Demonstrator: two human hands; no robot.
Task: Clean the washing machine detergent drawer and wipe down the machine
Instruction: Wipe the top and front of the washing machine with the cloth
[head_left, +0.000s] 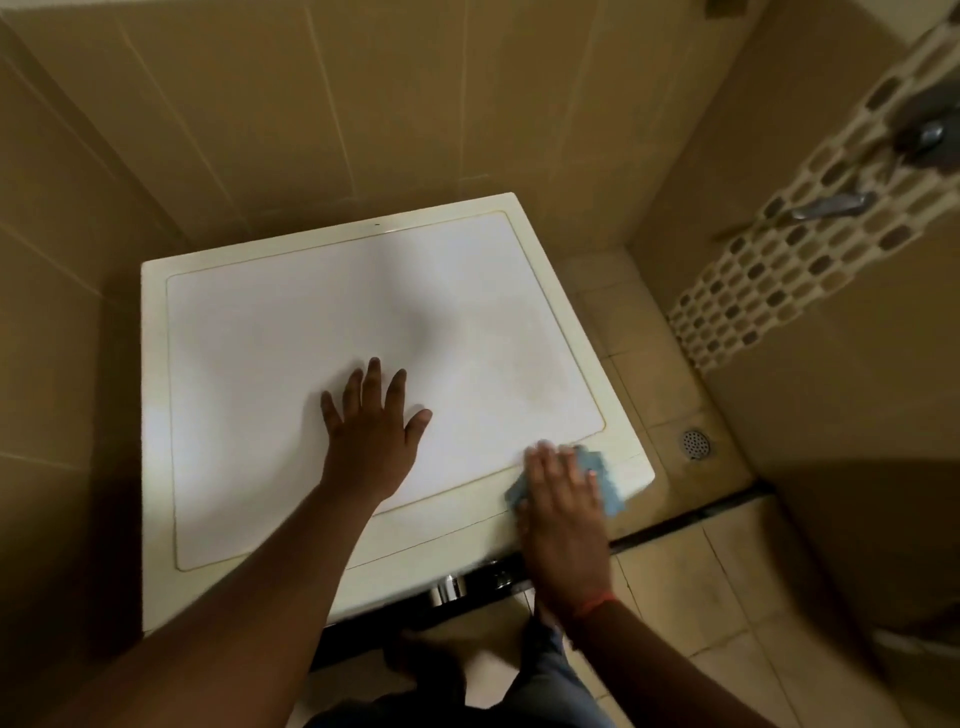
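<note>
We see the left hand (375, 427) laid flat on the top panel of the washing machine (291, 332), palm down, fingers fully spread, gripping nothing. It rests a little nearer the front edge than the centre of the panel, with the bare forearm reaching in from the lower left.

The right hand (563, 499) lies palm down on a blue cloth (597, 467), fingers extended and close together, pressing the cloth flat against the surface rather than clenching it. This hand is blurred, so we cannot tell finer finger detail. The cloth sits at the front right corner of the top, on the cream border outside the inset white panel, and shows beyond the fingertips and on both sides of the hand. A red band (597, 605) circles the right wrist.

The machine top is a white panel framed by a thin line and a cream rim. It stands in a corner, its back and left sides close to beige tiled walls (311, 104). At the front edge, below the right hand, we see metallic controls (448, 590) against a dark fascia. The detergent drawer cannot be made out from this angle.

To the right, the tiled floor (675, 597) carries a round drain (696, 442). A mosaic strip (810, 244) crosses the right wall, with a metal tap (831, 205) on it.
</note>
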